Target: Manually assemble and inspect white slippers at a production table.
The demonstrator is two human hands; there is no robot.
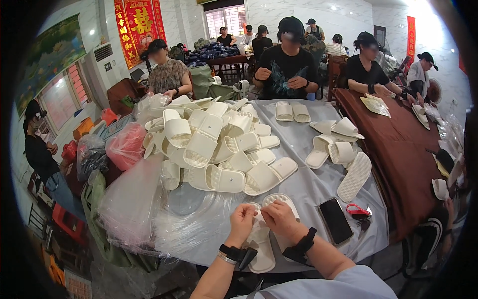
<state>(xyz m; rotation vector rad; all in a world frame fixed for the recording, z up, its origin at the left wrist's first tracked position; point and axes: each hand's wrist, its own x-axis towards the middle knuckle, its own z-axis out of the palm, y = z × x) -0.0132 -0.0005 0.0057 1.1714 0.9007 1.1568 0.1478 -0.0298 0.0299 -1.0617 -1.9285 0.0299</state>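
Note:
A pair of cream slippers lies sole down in front of me, the left slipper under my hands and the right slipper partly covered by my right wrist. My left hand is closed in a pinch above the left slipper. Close beside it, my right hand is also closed, its fingertips bent together and turned toward the left hand. Whatever lies between the fingertips is hidden or too small to make out. Beyond my hands, a large heap of cream slippers covers the middle of the table.
Clear plastic bags spread over the left of the grey-covered table. To the right lie a black phone, keys with a red strap and loose slippers. Across the table sits a person; others work around a brown-covered table.

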